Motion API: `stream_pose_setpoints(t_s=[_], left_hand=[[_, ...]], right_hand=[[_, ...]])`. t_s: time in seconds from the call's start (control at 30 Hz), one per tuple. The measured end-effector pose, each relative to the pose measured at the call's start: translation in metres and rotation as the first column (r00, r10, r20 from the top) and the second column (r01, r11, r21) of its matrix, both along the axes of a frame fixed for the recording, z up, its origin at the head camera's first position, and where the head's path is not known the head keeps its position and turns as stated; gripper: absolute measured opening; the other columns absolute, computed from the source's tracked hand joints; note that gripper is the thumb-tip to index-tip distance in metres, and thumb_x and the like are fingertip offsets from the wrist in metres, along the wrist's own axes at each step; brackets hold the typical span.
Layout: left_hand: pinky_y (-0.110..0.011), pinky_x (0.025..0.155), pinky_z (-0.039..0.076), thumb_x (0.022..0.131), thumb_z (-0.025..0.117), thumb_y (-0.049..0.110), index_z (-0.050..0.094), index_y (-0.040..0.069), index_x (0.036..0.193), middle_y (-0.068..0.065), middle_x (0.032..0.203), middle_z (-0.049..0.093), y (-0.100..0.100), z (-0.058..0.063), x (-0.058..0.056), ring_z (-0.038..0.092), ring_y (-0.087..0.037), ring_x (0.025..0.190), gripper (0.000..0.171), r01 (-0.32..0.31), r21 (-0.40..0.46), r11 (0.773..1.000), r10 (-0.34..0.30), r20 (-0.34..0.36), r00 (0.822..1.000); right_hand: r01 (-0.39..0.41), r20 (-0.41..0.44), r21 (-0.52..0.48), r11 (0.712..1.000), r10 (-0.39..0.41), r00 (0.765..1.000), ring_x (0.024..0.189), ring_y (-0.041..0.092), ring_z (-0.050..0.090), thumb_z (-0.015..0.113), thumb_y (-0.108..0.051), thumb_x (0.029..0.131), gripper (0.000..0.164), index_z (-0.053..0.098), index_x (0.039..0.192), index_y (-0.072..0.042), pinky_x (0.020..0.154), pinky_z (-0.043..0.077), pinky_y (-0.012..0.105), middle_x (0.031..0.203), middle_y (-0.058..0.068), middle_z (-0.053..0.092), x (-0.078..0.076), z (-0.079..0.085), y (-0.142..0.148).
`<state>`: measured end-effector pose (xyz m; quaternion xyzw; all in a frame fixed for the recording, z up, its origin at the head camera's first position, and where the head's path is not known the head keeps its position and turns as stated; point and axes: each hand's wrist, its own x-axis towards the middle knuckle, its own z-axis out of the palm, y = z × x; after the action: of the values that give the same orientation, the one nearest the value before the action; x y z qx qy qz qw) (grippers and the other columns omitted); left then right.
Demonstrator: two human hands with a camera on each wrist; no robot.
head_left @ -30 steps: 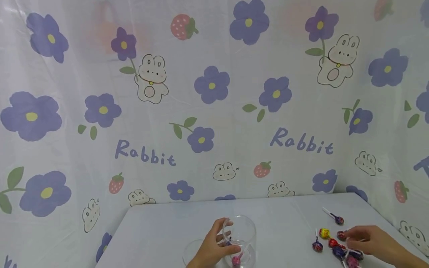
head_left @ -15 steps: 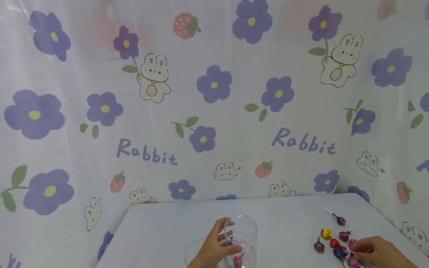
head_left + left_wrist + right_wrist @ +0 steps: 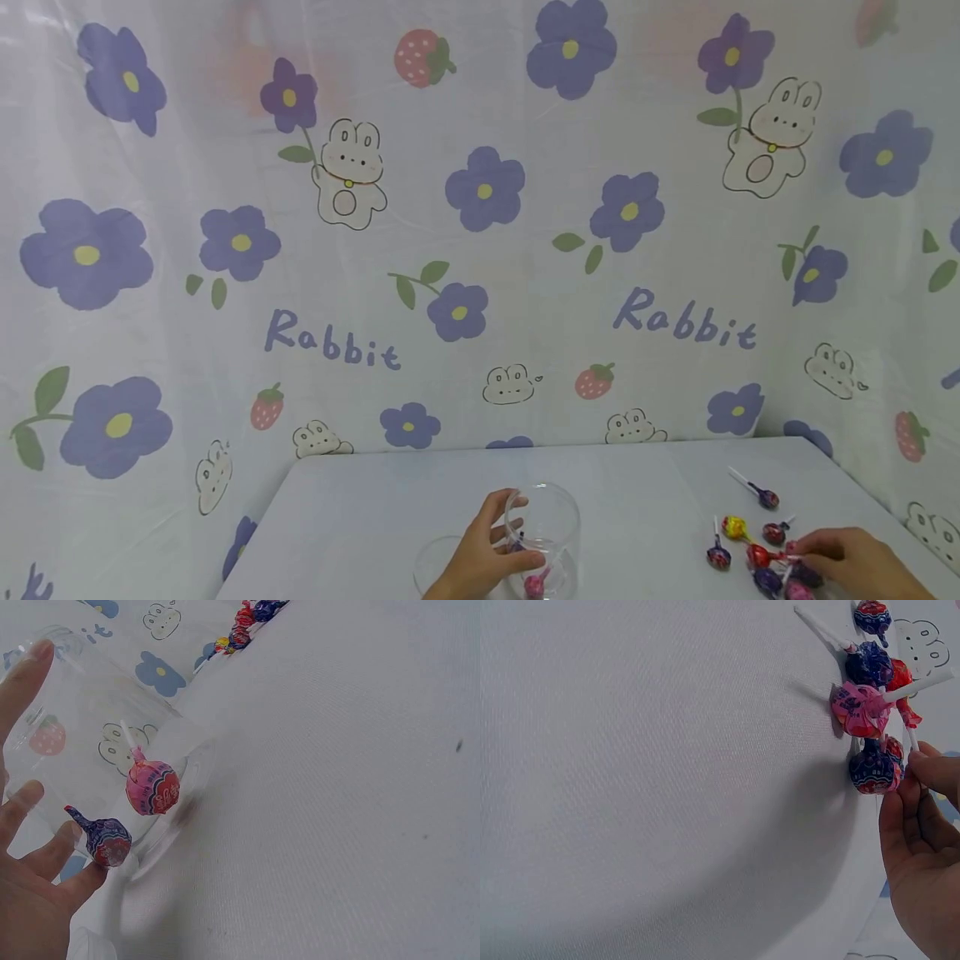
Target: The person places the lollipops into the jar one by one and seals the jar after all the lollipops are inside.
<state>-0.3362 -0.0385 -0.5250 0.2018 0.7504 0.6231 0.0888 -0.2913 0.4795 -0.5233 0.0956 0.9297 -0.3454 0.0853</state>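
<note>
My left hand (image 3: 480,554) holds a clear round jar (image 3: 558,533) by its side, fingers spread round the wall. Inside the jar lie a pink lollipop (image 3: 152,786) and a dark blue lollipop (image 3: 109,841), both seen through the plastic in the left wrist view. At the right, my right hand (image 3: 855,560) is in a loose heap of wrapped lollipops. Its thumb and fingers pinch the white stick of a red lollipop (image 3: 758,556). Close by the fingertips are a dark blue lollipop (image 3: 872,771) and a pink lollipop (image 3: 861,710).
A clear round lid (image 3: 429,567) lies left of the jar, partly behind my left hand. Around the heap are a yellow lollipop (image 3: 735,527) and several dark ones, one set farther back (image 3: 767,498). A patterned curtain (image 3: 525,250) stands behind the white table (image 3: 637,492).
My right hand has shifted among the lollipops, leaving a dark red one it was touching and coming to the red one's stick. The left hand keeps its hold on the jar.
</note>
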Motion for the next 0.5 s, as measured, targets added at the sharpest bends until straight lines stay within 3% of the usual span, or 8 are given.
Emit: stream_pose_setpoints(t_s=[0.37, 0.5], left_hand=[[-0.058, 0.104, 0.048, 0.089, 0.084, 0.034, 0.039, 0.022, 0.151, -0.006, 0.152, 0.049, -0.003, 0.000, -0.001, 0.051, -0.042, 0.135, 0.077, 0.006, 0.017, 1.000, -0.006, -0.001, 1.000], [-0.058, 0.105, 0.047, 0.089, 0.085, 0.033, 0.042, 0.024, 0.148, -0.009, 0.152, 0.049, -0.003, 0.000, -0.001, 0.051, -0.042, 0.135, 0.074, 0.010, 0.033, 0.999, -0.011, 0.015, 1.000]], right_hand=[[-0.067, -0.070, -0.067, 0.995, 0.063, 0.996, 0.088, 0.026, 0.065, 0.062, -0.002, 0.100, 0.022, 0.066, 0.113, 0.015, 0.082, 0.060, 0.049, 0.100, 0.015, 0.072, -0.003, 0.040, -0.020], [-0.077, -0.069, -0.089, 0.993, 0.071, 0.995, 0.091, 0.025, 0.066, 0.064, -0.007, 0.101, 0.021, 0.069, 0.114, 0.010, 0.082, 0.060, 0.047, 0.103, 0.014, 0.072, -0.007, 0.052, -0.031]])
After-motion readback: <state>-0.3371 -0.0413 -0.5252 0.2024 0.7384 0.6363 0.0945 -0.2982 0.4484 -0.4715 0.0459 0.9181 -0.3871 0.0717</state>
